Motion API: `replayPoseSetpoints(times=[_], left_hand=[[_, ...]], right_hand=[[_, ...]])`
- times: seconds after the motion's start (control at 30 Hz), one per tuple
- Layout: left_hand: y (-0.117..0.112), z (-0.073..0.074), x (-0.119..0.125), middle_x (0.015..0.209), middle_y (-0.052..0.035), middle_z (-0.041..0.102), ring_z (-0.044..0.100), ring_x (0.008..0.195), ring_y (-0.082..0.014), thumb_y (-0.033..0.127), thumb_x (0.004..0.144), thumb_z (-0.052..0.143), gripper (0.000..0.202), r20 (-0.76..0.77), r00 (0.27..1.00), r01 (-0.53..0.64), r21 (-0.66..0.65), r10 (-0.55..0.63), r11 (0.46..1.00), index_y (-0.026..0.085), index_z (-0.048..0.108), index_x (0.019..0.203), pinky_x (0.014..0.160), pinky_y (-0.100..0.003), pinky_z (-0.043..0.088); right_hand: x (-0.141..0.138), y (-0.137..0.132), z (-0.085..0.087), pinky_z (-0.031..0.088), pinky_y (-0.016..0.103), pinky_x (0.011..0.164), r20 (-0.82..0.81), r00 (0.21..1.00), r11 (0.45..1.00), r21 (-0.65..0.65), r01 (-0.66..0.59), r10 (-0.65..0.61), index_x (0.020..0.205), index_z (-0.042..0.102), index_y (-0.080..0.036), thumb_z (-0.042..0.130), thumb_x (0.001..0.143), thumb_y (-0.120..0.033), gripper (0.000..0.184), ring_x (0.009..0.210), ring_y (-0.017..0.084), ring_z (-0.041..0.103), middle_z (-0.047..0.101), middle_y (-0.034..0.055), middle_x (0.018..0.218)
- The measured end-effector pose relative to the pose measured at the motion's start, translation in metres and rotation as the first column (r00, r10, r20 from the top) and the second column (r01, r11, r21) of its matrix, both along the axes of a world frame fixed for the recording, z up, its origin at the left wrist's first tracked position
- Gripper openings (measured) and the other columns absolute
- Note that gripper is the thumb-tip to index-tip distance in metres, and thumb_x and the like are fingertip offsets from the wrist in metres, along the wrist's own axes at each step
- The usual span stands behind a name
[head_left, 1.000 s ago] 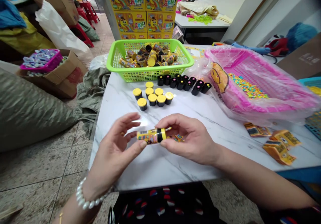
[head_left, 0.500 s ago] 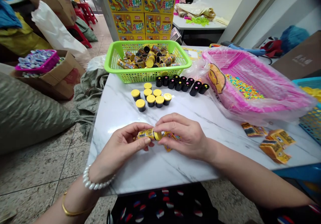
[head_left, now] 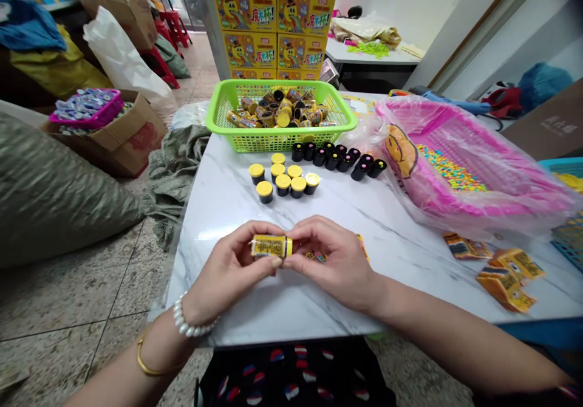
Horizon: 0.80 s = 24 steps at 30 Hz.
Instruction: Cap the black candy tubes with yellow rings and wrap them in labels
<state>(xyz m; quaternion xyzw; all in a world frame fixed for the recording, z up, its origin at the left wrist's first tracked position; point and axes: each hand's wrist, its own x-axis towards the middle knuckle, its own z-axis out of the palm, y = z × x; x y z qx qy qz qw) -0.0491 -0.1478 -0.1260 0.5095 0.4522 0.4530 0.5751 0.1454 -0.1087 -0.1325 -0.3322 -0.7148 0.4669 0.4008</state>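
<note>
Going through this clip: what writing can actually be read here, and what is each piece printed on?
"魔术杯!": large on the yellow cartons stacked at the back.
Too blurred to read: pale characters on the brown box at the right.
Too small to read: print on the yellow tube.
Too small to read: print on the yellow labels lying at the right.

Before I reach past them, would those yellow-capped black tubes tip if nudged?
The front yellow-capped tube stands on its flat end, so it probably stays upright when nudged lightly; knocked over, its round body would likely roll across the smooth marble tabletop.
</note>
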Motion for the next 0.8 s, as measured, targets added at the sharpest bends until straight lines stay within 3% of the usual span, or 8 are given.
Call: replayPoseSetpoints(times=[0.1, 0.2, 0.27, 0.33, 0.43, 0.53, 0.63, 0.8], left_hand=[[0.004, 0.000, 0.002, 0.084, -0.0031, 0.066, 0.061, 0.068, -0.0132, 0.039, 0.084, 0.068, 0.028, 0.202, 0.979, 0.036, -0.181, 0.001, 0.983, 0.018, 0.063, 0.102, 0.060, -0.024, 0.048], [0.005, 0.001, 0.005, 0.078, -0.0012, 0.065, 0.057, 0.065, -0.0106, 0.032, 0.081, 0.072, 0.021, 0.096, 0.994, -0.024, -0.187, 0.043, 0.982, 0.017, 0.065, 0.094, 0.060, -0.022, 0.046], [0.004, 0.004, 0.007, 0.081, -0.0016, 0.067, 0.058, 0.069, -0.0109, 0.028, 0.080, 0.074, 0.019, -0.008, 0.997, -0.075, -0.129, 0.074, 0.989, 0.017, 0.068, 0.094, 0.065, -0.022, 0.047], [0.002, 0.007, 0.009, 0.089, -0.0031, 0.069, 0.061, 0.079, -0.0132, 0.025, 0.078, 0.075, 0.018, -0.075, 0.991, -0.112, -0.042, 0.109, 0.993, 0.018, 0.070, 0.094, 0.075, -0.024, 0.049], [0.001, 0.009, 0.010, 0.096, -0.0047, 0.070, 0.062, 0.087, -0.0160, 0.025, 0.076, 0.077, 0.019, -0.095, 0.985, -0.145, 0.022, 0.146, 0.989, 0.018, 0.071, 0.093, 0.080, -0.025, 0.049], [0.006, 0.011, 0.008, 0.083, -0.0030, 0.069, 0.061, 0.073, -0.0130, 0.030, 0.080, 0.074, 0.024, -0.007, 0.994, -0.110, -0.105, 0.109, 0.988, 0.018, 0.067, 0.099, 0.068, -0.023, 0.049], [0.019, 0.019, 0.010, 0.072, -0.0007, 0.065, 0.059, 0.061, -0.0098, 0.035, 0.083, 0.071, 0.024, 0.147, 0.989, 0.037, -0.280, 0.004, 0.959, 0.016, 0.064, 0.096, 0.055, -0.019, 0.046], [0.039, 0.037, 0.025, 0.067, 0.0003, 0.062, 0.054, 0.049, -0.0054, 0.041, 0.082, 0.071, 0.030, 0.225, 0.970, 0.166, -0.320, -0.095, 0.933, 0.013, 0.062, 0.082, 0.045, -0.015, 0.043]], right_hand=[[0.004, 0.006, -0.002, 0.059, 0.031, 0.079, 0.050, 0.999, 0.937, 0.350, -0.012, -0.006, 0.103, 0.067, -0.019, 0.069, 0.080, -0.014, 0.024, 0.093, 0.017, 0.066, 0.064, 0.0073, 0.102], [0.006, 0.008, -0.005, 0.058, 0.031, 0.080, 0.078, 0.997, 0.917, 0.397, -0.042, 0.011, 0.103, 0.067, -0.019, 0.068, 0.082, -0.013, 0.022, 0.092, 0.016, 0.066, 0.065, 0.0080, 0.102], [0.003, 0.006, -0.006, 0.059, 0.032, 0.077, 0.063, 0.998, 0.960, 0.280, -0.021, 0.003, 0.099, 0.068, -0.019, 0.073, 0.079, -0.019, 0.021, 0.086, 0.016, 0.068, 0.068, 0.0072, 0.097], [0.000, 0.003, -0.007, 0.061, 0.031, 0.072, 0.003, 1.000, 1.000, 0.007, 0.013, -0.013, 0.094, 0.068, -0.017, 0.077, 0.076, -0.026, 0.022, 0.077, 0.016, 0.069, 0.070, 0.0061, 0.090], [-0.005, 0.002, -0.008, 0.060, 0.027, 0.067, -0.111, 0.992, 0.940, -0.340, 0.015, -0.057, 0.095, 0.066, -0.016, 0.081, 0.070, -0.030, 0.032, 0.072, 0.014, 0.070, 0.071, 0.0038, 0.084], [-0.002, 0.011, -0.005, 0.059, 0.026, 0.066, -0.230, 0.973, 0.917, -0.378, -0.124, 0.036, 0.102, 0.066, -0.017, 0.082, 0.070, -0.028, 0.038, 0.070, 0.012, 0.068, 0.070, 0.0014, 0.082], [0.005, 0.024, 0.003, 0.056, 0.023, 0.058, -0.325, 0.934, 0.856, -0.431, -0.285, 0.147, 0.097, 0.070, -0.016, 0.078, 0.074, -0.028, 0.027, 0.060, 0.009, 0.064, 0.070, -0.0005, 0.075], [0.015, 0.032, 0.013, 0.056, 0.023, 0.054, -0.401, 0.916, 0.892, -0.414, -0.181, 0.000, 0.072, 0.068, -0.016, 0.085, 0.065, -0.028, 0.022, 0.058, 0.010, 0.064, 0.070, -0.0003, 0.071]])
